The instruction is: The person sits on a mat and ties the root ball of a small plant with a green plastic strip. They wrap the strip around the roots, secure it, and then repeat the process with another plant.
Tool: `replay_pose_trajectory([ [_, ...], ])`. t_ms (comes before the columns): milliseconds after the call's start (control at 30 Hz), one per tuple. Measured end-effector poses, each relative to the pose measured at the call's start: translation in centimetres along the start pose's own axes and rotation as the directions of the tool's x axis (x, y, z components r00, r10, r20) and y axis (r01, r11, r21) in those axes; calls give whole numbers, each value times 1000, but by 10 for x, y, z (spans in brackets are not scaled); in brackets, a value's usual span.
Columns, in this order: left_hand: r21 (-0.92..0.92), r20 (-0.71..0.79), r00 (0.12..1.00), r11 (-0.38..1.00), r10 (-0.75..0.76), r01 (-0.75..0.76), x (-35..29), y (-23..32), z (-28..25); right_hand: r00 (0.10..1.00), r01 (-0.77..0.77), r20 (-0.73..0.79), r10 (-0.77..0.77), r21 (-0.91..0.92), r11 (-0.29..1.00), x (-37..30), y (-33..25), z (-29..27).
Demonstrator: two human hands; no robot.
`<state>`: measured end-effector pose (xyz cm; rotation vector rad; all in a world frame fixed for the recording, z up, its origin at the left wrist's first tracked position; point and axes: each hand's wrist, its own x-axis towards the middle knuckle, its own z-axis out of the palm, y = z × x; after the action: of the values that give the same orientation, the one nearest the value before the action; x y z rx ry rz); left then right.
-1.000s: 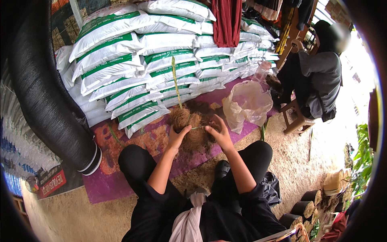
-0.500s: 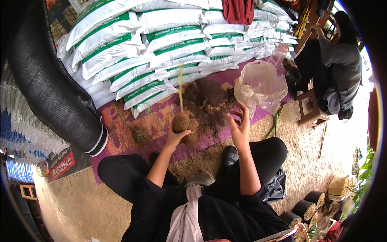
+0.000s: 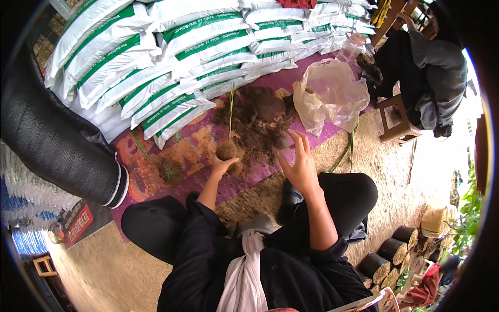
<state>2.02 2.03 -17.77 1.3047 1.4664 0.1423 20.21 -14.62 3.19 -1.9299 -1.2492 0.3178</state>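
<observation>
A brown fibre-wrapped root ball [image 3: 226, 150] with a long thin green stem [image 3: 231, 108] rising from it is in my left hand [image 3: 221, 166], whose fingers curl around its near left side. My right hand [image 3: 301, 169] is open, fingers spread and nothing in them, just right of a loose heap of dark brown fibre [image 3: 264, 117]. To the left, a second fibre ball with spiky green leaves [image 3: 170, 171] lies on the purple and orange mat [image 3: 196, 139].
White and green sacks [image 3: 208, 39] are stacked behind the mat. A clear plastic bag [image 3: 330, 93] stands right of the heap. A black mesh roll [image 3: 57, 140] lies at left. At far right a person [image 3: 442, 78] is by a brown stool [image 3: 397, 119]; black-wrapped pots [image 3: 390, 268] lie lower right.
My view has shifted, so the sacks and mat appear farther left and higher. My left hand keeps hold of the root ball; my right hand has moved slightly nearer to me, fingers still spread.
</observation>
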Motion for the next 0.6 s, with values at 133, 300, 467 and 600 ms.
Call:
replay_pose_trajectory([
  [133,-58,-8,993,991,-119,118,21,-17,-3,998,22,61,-17,-82,996,0,8,10],
  [300,-58,-105,982,987,-154,149,30,-35,4,990,69,133,-51,-132,989,3,9,19],
  [467,84,-125,986,989,-108,119,32,-37,4,984,83,171,-55,-157,984,7,9,25],
  [600,205,-167,986,977,-15,49,28,-41,-9,977,89,206,-59,-136,987,5,6,27],
])
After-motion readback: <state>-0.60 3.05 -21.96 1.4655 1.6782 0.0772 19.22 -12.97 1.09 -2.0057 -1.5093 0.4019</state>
